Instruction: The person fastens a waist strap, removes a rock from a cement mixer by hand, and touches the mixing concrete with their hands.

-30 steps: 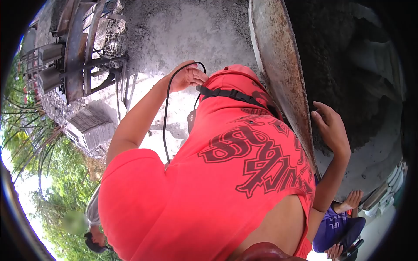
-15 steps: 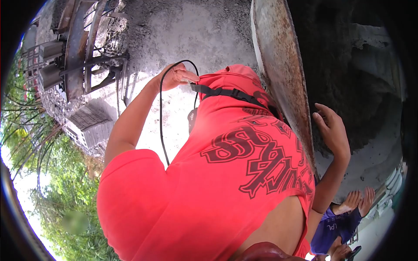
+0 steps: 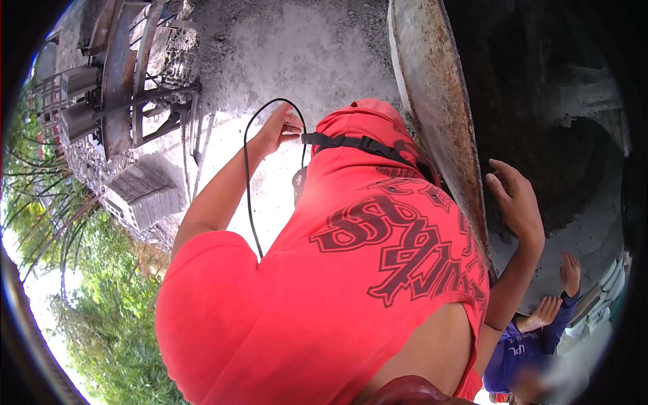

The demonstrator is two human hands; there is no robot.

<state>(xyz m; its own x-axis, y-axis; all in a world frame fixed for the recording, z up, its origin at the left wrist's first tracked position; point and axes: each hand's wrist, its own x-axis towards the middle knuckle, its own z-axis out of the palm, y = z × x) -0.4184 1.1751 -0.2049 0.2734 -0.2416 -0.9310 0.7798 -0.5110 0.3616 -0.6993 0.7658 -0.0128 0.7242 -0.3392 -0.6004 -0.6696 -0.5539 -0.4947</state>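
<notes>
My left hand [image 3: 279,129] is beside my waist, its fingers curled together at the free end of a black strap [image 3: 337,141]. The strap runs across my red shirt [image 3: 283,304] and has a buckle [image 3: 371,146] near its middle. Beside this hand a thin black cable [image 3: 248,169] loops down to a small dark device [image 3: 299,179] at my side. On the other side, my right hand [image 3: 516,196] hangs with its fingers apart and nothing in them. It is close to the edge of a rusty metal sheet [image 3: 442,101].
Dark grey material [image 3: 567,175] lies in shadow beyond the sheet. A co-worker in a purple shirt [image 3: 516,354] is at the lower right, hands raised. Hollow blocks [image 3: 142,196] and a rusty metal frame [image 3: 121,81] stand on the gravelly ground [image 3: 290,54] to the left.
My left hand has drawn slightly away from the shirt, and its fingers have curled more. The co-worker's two hands have moved apart. My right hand stays almost where it was.
</notes>
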